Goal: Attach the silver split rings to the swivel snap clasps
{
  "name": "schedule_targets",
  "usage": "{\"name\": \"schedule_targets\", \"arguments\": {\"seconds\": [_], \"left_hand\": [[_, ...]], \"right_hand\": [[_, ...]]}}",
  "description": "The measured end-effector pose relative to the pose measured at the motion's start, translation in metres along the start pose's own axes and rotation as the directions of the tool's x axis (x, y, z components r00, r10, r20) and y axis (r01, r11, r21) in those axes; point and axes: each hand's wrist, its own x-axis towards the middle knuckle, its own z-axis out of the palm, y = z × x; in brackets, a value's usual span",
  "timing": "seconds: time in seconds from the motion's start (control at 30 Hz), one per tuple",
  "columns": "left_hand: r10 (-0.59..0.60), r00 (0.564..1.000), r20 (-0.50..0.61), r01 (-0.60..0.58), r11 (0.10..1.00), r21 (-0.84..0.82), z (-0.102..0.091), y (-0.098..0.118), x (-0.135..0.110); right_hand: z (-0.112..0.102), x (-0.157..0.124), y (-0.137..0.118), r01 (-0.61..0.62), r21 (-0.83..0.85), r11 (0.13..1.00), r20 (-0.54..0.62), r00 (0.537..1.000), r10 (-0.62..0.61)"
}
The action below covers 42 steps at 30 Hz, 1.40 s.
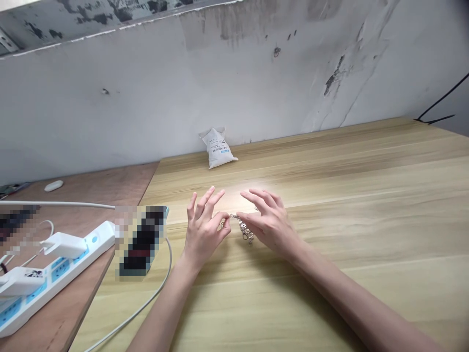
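Above the wooden table (351, 195), both hands (205, 233) pinch shiny, silvery, looped metal links (245, 231).

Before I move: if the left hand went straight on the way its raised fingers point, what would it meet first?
Probably the white printed packet by the wall, roughly in line ahead of the left hand. Depth is unclear from this single view, so the hand might pass over it.

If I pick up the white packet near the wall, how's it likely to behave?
The packet will probably flex when pinched: its surface is creased and its corners look thin. It may be light for its size, since it looks puffed out, though its contents are hidden. Pushed, it may slide rather than roll on the smooth-looking table.
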Motion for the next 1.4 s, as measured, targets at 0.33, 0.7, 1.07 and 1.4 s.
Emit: {"name": "schedule_targets", "arguments": {"seconds": [0.33,0.7,1.07,1.4], "left_hand": [[-0.061,0.991,0.118,0.077,0.988,-0.136,0.002,-0.009,-0.006],[-0.005,0.999,0.047,0.012,0.989,-0.145,0.002,-0.003,-0.003],[0.046,0.999,0.014,-0.043,0.985,-0.164,0.001,0.003,-0.002],[0.049,0.998,0.028,-0.045,0.991,-0.122,0.002,0.001,-0.002]], "right_hand": [[0.006,-0.002,-0.004,0.148,0.055,0.987,-0.018,0.989,-0.148],[0.008,-0.002,-0.004,-0.110,0.038,0.993,0.162,0.981,0.103],[0.017,-0.006,-0.004,-0.118,0.131,0.984,0.193,0.977,0.092],[0.016,-0.004,-0.003,-0.060,0.084,0.995,0.116,0.992,0.050]]}}
